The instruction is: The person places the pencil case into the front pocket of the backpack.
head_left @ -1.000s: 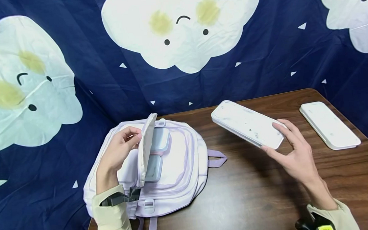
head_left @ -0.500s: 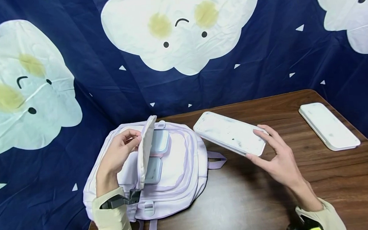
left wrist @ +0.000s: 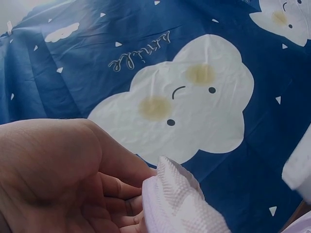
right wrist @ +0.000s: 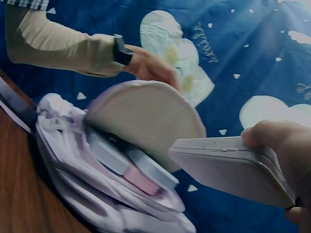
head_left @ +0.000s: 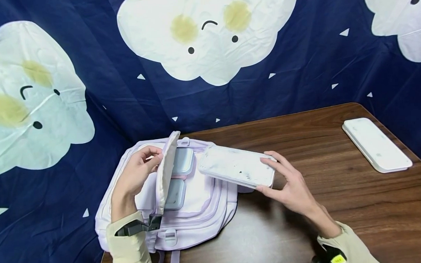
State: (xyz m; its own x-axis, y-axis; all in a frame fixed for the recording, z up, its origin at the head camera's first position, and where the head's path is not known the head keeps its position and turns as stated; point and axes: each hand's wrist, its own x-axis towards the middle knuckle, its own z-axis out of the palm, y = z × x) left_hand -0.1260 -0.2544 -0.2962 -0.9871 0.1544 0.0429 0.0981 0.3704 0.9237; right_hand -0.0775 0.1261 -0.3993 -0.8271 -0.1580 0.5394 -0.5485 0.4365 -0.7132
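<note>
A pale lilac backpack [head_left: 207, 228] lies on the table at the left. My left hand [head_left: 135, 174] pinches the edge of its raised front flap [head_left: 167, 175] between thumb and fingers. Behind the flap, two small grey-blue boxes [head_left: 183, 162] show in the pocket; a pink piece [right wrist: 138, 178] sits between them in the right wrist view. My right hand [head_left: 290, 185] grips one end of a long white flat case [head_left: 237, 165] with scuff marks. The case hangs slightly tilted over the right side of the backpack, its far end close to the pocket opening.
Another long white case [head_left: 377, 144] lies at the right edge of the brown wooden table [head_left: 322, 131]. A dark blue cloth [head_left: 230, 96] with white clouds hangs behind and to the left. A strap [head_left: 175, 260] trails from the backpack's near side.
My right hand has carried the white case leftward and down, from above the table to over the backpack. My left hand keeps holding the flap up in the same place.
</note>
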